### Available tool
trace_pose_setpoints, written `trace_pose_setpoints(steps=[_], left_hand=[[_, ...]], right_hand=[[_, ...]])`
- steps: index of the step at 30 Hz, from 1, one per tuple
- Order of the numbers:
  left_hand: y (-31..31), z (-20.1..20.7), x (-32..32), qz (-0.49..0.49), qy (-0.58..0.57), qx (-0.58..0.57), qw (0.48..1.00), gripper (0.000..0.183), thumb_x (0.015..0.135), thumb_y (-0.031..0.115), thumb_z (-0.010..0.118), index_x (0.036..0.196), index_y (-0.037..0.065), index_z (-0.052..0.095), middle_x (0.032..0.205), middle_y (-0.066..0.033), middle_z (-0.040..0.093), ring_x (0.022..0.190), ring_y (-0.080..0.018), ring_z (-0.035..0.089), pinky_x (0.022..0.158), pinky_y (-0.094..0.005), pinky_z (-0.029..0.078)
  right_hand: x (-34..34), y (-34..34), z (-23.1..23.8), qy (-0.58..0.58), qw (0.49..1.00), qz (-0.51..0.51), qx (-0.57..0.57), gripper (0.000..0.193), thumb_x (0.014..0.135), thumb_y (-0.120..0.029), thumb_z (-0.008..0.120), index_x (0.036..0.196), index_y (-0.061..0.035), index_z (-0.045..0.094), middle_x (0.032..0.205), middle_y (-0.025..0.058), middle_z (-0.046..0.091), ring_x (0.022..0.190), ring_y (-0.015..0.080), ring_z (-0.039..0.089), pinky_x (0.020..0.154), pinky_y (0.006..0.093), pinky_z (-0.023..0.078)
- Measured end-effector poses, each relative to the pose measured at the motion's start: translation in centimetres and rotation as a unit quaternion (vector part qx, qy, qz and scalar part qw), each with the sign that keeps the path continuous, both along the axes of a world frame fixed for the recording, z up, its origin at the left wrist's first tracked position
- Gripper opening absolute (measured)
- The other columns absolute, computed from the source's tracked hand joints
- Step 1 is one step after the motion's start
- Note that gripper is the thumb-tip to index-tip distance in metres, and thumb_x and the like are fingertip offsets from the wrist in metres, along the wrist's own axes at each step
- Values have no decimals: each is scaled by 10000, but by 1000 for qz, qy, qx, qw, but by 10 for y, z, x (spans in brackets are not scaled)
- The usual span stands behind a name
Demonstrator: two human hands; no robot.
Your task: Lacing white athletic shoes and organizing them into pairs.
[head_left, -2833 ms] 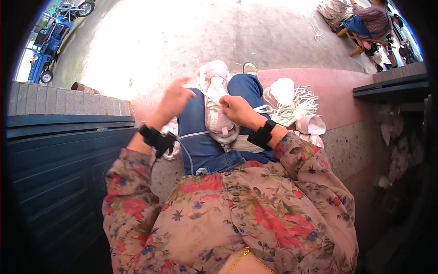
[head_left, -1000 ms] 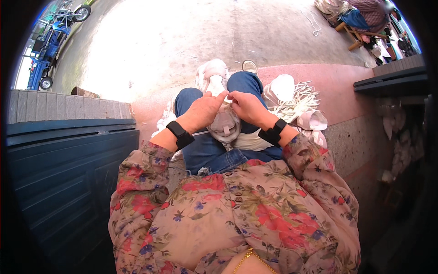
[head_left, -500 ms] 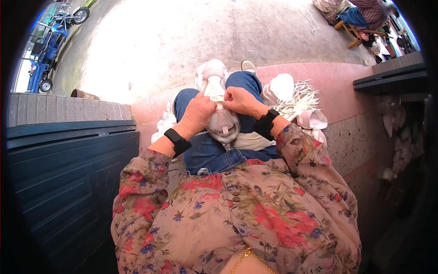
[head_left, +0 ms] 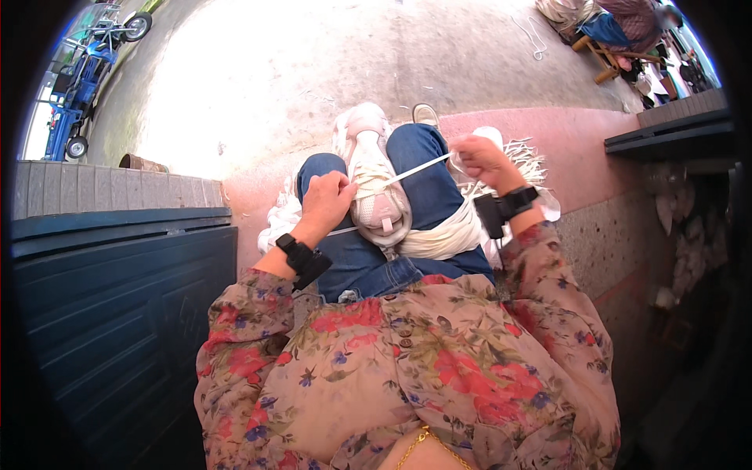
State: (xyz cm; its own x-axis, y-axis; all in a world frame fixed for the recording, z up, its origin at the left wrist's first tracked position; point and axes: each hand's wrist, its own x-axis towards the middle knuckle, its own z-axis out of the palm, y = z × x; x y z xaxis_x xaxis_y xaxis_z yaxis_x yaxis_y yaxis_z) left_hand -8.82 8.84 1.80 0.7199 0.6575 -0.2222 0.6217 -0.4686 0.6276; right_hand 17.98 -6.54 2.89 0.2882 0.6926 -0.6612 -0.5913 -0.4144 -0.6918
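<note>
A pale pink and white sneaker [head_left: 381, 210] rests between my knees, its heel toward me. From its eyelets a flat white shoelace [head_left: 419, 168] runs taut, up and to the right. My right hand [head_left: 484, 162] is closed on the far part of that lace, out beyond my right knee. Against the left edge of the shoe, my left hand [head_left: 329, 197] has its fingers curled in a pinch at the lacing; the exact grip is partly hidden. Over my right thigh lies a thick bundle of white laces [head_left: 442, 239].
More pale shoes [head_left: 274, 223] lie by my left leg. To my right, a heap of loose laces [head_left: 526, 160] sits with other shoes. Dark blue door panels [head_left: 125, 274] flank me on the left. Farther off are a blue three-wheeler [head_left: 78, 94] and a seated person [head_left: 630, 27].
My right hand has moved from the shoe out to the right, drawing the lace into a straight line. My left hand has shifted slightly left and down.
</note>
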Motion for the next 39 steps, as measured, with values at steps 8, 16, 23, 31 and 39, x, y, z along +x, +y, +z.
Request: trace_pose_setpoints(steps=[8, 16, 23, 31, 39], left_hand=[[18, 14, -28, 9, 11, -241, 970, 217, 775, 208, 577, 872, 16, 603, 633, -87, 580, 561, -187, 553, 551, -297, 433], [2, 30, -22, -65, -22, -153, 986, 384, 703, 137, 648, 1029, -2, 502, 725, -121, 590, 655, -210, 577, 606, -298, 452], [-28, 27, -9, -91, -86, 93, 988, 321, 704, 105, 606, 1001, 44, 501, 779, -143, 572, 686, -287, 574, 595, -324, 466], [-27, 11, -1, -112, -45, 232, 965, 125, 799, 179, 563, 725, 84, 530, 477, -51, 452, 412, -212, 486, 396, -336, 378], [6, 21, 5, 115, 48, -567, 815, 234, 855, 210, 511, 664, 75, 517, 510, -1, 494, 409, -83, 462, 365, -209, 333]], right_hand=[[78, -83, 1, 119, 936, -224, 244, 209, 856, -94, 507, 1055, -40, 471, 613, -40, 402, 522, 65, 379, 561, 227, 377], [91, -106, -18, -497, 839, -220, 12, 314, 804, -122, 562, 1080, -1, 475, 861, 75, 570, 772, 182, 550, 728, 308, 450], [-73, 6, 4, -648, 697, 166, 259, 347, 629, 12, 543, 974, -17, 564, 863, 146, 593, 827, 307, 558, 736, 388, 445], [-94, 30, -4, -586, 729, 329, 130, 199, 772, -91, 479, 956, -50, 542, 694, 168, 598, 677, 350, 582, 634, 438, 439], [-97, 42, -12, -548, 749, 307, 212, 258, 727, -63, 528, 984, -45, 534, 813, 166, 599, 791, 335, 578, 668, 387, 465]])
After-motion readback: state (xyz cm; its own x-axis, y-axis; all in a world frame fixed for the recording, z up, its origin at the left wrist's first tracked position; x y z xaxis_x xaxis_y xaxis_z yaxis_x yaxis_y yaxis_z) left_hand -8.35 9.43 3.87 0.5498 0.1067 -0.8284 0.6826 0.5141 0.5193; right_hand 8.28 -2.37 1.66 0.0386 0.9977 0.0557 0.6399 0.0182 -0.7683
